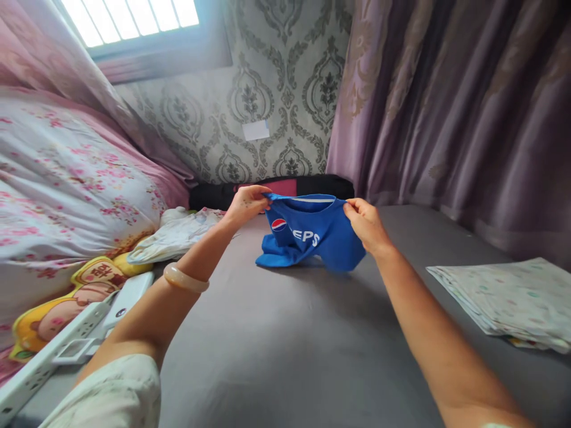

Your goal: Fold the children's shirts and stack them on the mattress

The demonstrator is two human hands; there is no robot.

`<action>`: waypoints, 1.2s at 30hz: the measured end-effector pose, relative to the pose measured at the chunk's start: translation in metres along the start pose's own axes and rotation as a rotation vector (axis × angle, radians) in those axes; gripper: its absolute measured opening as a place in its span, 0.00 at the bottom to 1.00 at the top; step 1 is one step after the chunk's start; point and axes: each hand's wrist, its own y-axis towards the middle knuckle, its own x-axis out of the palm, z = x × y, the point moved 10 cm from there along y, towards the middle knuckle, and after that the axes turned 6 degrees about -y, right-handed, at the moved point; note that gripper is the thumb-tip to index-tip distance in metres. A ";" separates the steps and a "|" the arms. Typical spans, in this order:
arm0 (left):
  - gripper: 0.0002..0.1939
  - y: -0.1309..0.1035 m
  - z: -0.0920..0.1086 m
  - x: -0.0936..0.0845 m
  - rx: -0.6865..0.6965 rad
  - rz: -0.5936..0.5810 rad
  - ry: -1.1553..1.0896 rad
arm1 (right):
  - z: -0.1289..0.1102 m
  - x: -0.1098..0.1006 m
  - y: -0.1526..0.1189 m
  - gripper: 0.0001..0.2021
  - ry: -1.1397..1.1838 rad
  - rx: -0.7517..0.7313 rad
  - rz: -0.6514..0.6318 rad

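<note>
A blue T-shirt (328,246) with a round red, white and blue logo and white letters hangs between my two hands. My left hand (248,204) pinches it at one shoulder beside the collar. At the other shoulder, my right hand (366,223) grips the cloth between thumb and fingers. The neck opening faces up, held stretched between them. The shirt's lower part sags in folds and rests partly on the grey bed sheet (250,345). A pale bangle (186,279) circles my left forearm.
On the right lies a folded patterned cloth (530,297). A white power strip (53,351), a yellow plush item (57,315) and a pale crumpled cloth (181,235) line the left. Behind are a black bundle (330,185), a patterned wall and purple curtains (428,119).
</note>
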 end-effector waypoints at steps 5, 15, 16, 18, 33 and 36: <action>0.11 -0.011 0.004 -0.003 0.062 -0.041 0.059 | -0.047 -0.023 0.021 0.13 -0.218 -0.155 0.001; 0.16 -0.030 0.041 -0.013 0.216 -0.043 -0.107 | -0.109 -0.048 0.033 0.13 -0.416 -0.343 -0.106; 0.16 -0.032 0.045 -0.012 0.199 -0.053 -0.137 | -0.112 -0.050 0.033 0.13 -0.435 -0.346 -0.092; 0.16 -0.034 0.054 -0.012 0.176 -0.044 -0.178 | -0.118 -0.051 0.032 0.13 -0.456 -0.364 -0.064; 0.12 -0.038 0.137 -0.063 0.225 0.075 -0.020 | -0.166 -0.050 0.022 0.14 -0.332 -0.363 -0.316; 0.12 -0.034 0.127 -0.056 0.153 -0.043 0.038 | -0.157 -0.043 0.026 0.14 -0.328 -0.321 -0.381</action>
